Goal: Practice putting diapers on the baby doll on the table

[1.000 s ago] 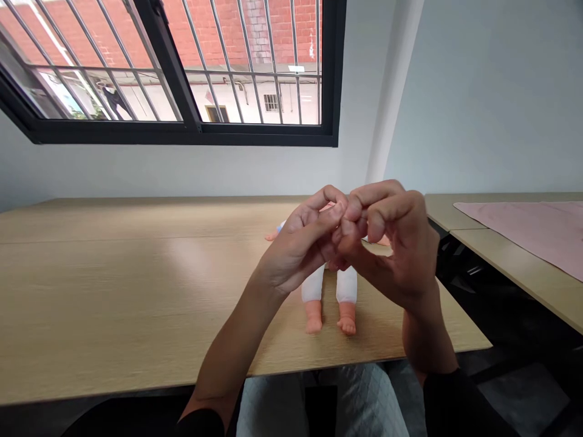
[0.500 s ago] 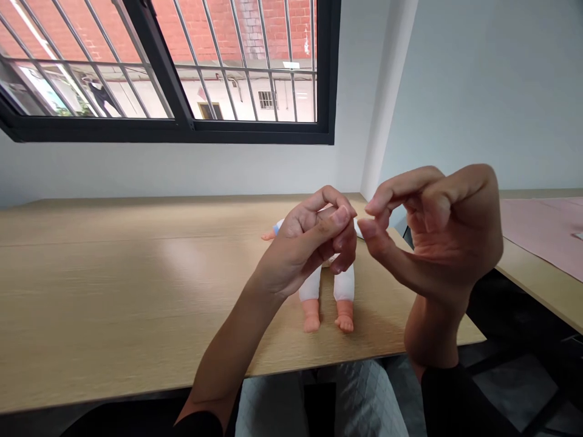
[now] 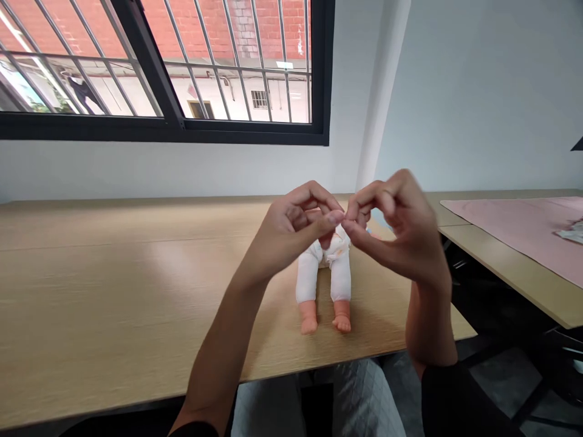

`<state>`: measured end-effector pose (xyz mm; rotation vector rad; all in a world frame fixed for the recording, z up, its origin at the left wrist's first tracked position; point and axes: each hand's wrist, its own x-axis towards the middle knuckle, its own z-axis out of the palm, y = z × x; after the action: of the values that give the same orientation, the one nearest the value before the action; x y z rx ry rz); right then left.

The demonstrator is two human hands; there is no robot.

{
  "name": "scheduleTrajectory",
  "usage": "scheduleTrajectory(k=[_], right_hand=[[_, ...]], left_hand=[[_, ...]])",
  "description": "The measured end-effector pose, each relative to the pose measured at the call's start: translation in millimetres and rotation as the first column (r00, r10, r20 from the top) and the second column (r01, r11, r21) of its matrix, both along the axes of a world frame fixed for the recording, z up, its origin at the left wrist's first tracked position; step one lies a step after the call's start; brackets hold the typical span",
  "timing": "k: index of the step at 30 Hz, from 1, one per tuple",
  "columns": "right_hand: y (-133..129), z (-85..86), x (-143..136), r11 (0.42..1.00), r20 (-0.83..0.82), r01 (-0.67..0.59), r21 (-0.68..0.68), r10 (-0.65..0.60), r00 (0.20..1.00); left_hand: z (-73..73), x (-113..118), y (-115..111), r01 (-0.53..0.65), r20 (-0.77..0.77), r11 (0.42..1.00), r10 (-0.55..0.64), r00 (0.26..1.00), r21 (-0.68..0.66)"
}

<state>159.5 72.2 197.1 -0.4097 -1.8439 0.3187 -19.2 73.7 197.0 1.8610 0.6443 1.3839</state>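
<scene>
Nearest the camera are the person's knees in pale checked trousers (image 3: 364, 394), under the front edge of a light wooden table (image 3: 113, 291). Dark sleeves end at both wrists. Both forearms rise from below the table edge and meet above it.

The left hand (image 3: 291, 227) is curled, thumb and forefinger pinched together at the tips. The right hand (image 3: 401, 227) is curled the same way, its thumb and forefinger pinched narrow and meeting the left fingertips. Whether anything small lies between the fingertips cannot be told; no held thing shows.

Just behind and below the hands, a doll (image 3: 324, 285) lies on its back on the table, near the front edge and toward the table's right end. Its bare feet point at the person, its legs are in white cloth, and its upper body is hidden by the hands.

The tabletop runs far to the left and back to a white wall. To the right, across a gap, stands a second table (image 3: 505, 267) of the same wood with a pink cloth (image 3: 514, 224) on it.

Above the far edge, a black-framed window (image 3: 182, 130) with metal bars shows a red brick wall outside. A grey wall fills the right side.
</scene>
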Motion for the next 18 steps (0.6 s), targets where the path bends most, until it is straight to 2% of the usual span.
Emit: scheduleTrajectory(k=[2,4,7,9,11,13,15,18], right_hand=[[33,-13.6,5,0.991,0.106,0.059,-0.117,-0.047,0.993],[76,-39.2,13,0.952,0.229,0.171,-0.255,-0.112,0.967],[138,-93.2,27,0.829,0.353,0.345,-0.441,-0.194,0.915],[168,-129.5,34,0.761,0.393,0.413,-0.500,-0.226,0.892],[185,-159.0,38,0.702,0.435,0.476,-0.529,-0.257,0.863],[191,-179.4,37,0.671,0.448,0.495,-0.552,-0.262,0.855],[190,-191.5,34,0.677,0.417,0.458,-0.576,-0.239,0.877],[186,-199.3,28,0.722,0.314,0.337,-0.605,-0.172,0.934]], left_hand=[[-4.7,-11,27,-0.078,-0.073,0.997,0.076,0.994,-0.029],[-15.7,-23,60,-0.177,-0.088,0.981,0.170,0.982,-0.076],[-41.3,-41,106,-0.235,-0.120,0.942,0.211,0.970,-0.240],[-60.6,-51,128,-0.353,-0.220,0.867,0.290,0.931,-0.351],[-79.0,-60,143,-0.456,-0.392,0.798,0.303,0.869,-0.395],[-95.1,-66,152,-0.474,-0.491,0.792,0.259,0.832,-0.384],[-108.6,-69,157,-0.436,-0.493,0.830,0.233,0.839,-0.349],[-123.0,-66,159,-0.325,-0.340,0.922,0.243,0.909,-0.209]])
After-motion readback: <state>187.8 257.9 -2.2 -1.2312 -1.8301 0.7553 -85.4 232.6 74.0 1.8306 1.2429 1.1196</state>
